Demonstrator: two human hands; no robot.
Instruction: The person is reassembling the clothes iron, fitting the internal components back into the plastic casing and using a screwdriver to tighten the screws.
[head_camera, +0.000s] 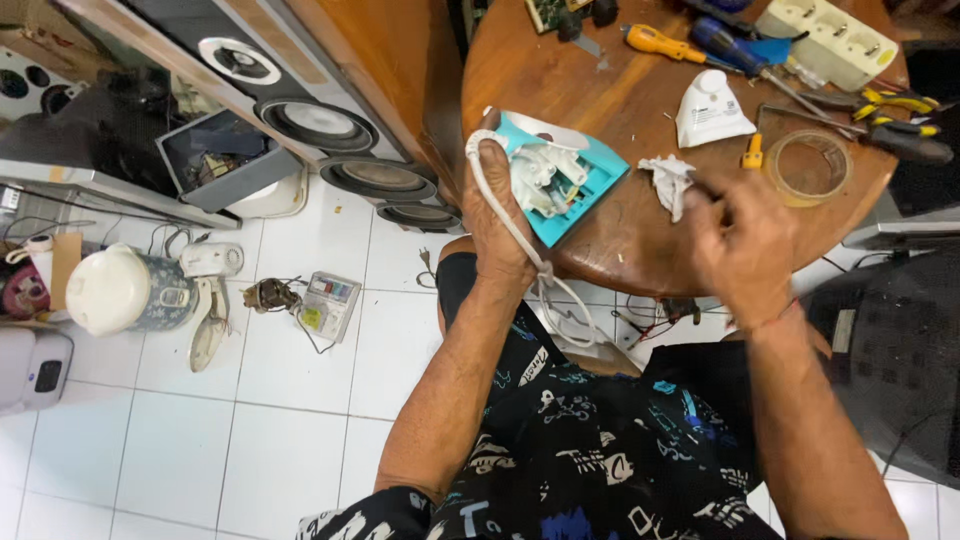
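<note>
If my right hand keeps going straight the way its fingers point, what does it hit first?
Most likely the crumpled white tissue. The right hand points up and left across the round wooden table, fingertips already at the tissue's edge. Beyond it lies the teal iron, though depth is hard to judge.

Cardboard box (62, 262) at left, by floor appliances.

right hand (745, 240): blurred, so I can't tell what my fingers pinch
power strip (828, 40): cut by the top edge
teal iron (556, 178): rear hidden under my left hand (500, 220)
</note>
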